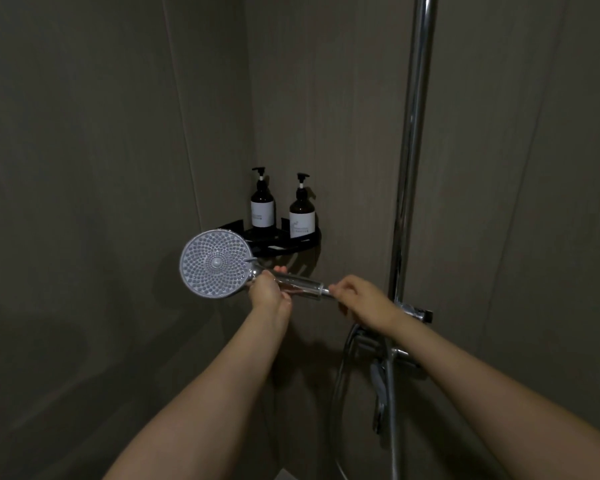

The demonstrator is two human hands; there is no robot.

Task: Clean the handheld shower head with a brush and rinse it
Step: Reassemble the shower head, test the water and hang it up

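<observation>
The handheld shower head [216, 263] is round and silver, its nozzle face turned toward me, held sideways in front of the corner. Its clear handle [303, 285] runs to the right. My left hand [269, 291] is wrapped around the handle just behind the head. My right hand [361, 303] grips the metal end of the handle where the hose joins. The grey hose [340, 382] loops down below my right wrist. No brush is in sight.
A black corner shelf [291, 245] behind the head carries two dark pump bottles [263, 202] [302, 211]. A chrome riser pipe [413, 150] stands at right above the mixer valve [395, 351]. Dark tiled walls close in on both sides.
</observation>
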